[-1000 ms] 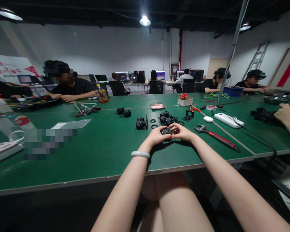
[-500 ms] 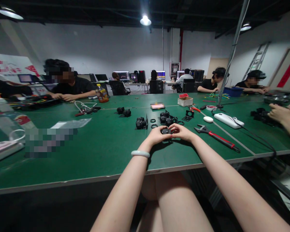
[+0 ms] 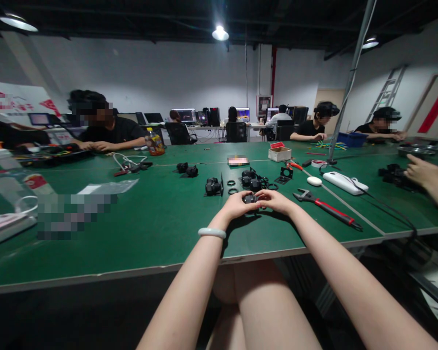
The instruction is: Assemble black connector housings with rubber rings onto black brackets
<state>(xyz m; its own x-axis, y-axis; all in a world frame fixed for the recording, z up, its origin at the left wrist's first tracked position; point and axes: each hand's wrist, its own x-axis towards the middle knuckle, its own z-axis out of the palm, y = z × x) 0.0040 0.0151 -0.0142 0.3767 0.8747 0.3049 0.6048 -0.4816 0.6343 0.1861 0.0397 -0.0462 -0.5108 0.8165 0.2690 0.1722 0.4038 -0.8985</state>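
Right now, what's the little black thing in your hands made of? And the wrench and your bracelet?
Small black part: probably matte plastic, dull with no glint. Adjustable wrench: dark metal head, red handle likely a plastic or rubber grip. Bangle: pale, smooth, glossy, perhaps jade or glass.

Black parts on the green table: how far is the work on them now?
Looks done: one black unit stands apart, seemingly put together. In hand: left hand and right hand both grip a small black part. Remaining: a pile of black pieces, loose rings and a bracket lie just beyond; the wrench lies untouched.
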